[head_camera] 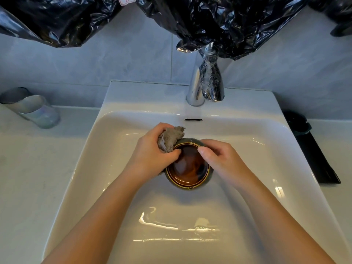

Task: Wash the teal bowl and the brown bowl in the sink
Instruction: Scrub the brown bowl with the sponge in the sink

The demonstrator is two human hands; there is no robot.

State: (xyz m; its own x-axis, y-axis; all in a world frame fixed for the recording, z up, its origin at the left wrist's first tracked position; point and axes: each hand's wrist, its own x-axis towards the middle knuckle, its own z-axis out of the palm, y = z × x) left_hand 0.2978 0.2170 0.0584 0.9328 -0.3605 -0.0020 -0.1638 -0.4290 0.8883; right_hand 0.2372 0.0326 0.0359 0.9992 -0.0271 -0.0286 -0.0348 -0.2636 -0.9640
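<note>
- Brown glaze, glossy and ringed with a thin gold line, lines the inside of the round bowl (188,168); its outer wall is dull teal-grey. Whether this is one bowl or two nested, I cannot tell.
- The bowl sits upright in the middle of the white ceramic sink (144,98), a smooth, rounded-rectangle basin with bright reflections on its floor. Whether liquid lies in the bowl I cannot tell.
- The left hand (152,149) has its grip closed round a bunched grey-beige cloth (171,138), soft and nubbly, pressed against the bowl's rim at 10 o'clock; a loose flap of it sticks up toward 12 o'clock.
- The right hand (219,157) has its grip on the bowl at 2 o'clock: the thumb lies over the rim, and the fingers curl round the outer wall.
- At 12 o'clock a polished chrome faucet (196,88) rises from the sink's back ledge, with a dark overflow slot (193,119) just below it.
- Crinkled black plastic sheeting (228,21) hangs above at 12 o'clock against pale grey tiles (123,60), and one fold touches the faucet.
- On the pale stone-like tabletop (28,168) at 10 o'clock stands an iridescent glass tumbler (38,111).
- At 3 o'clock, just beside the sink's edge, lies a flat black oblong object (314,155), matte; what it is I cannot tell.
</note>
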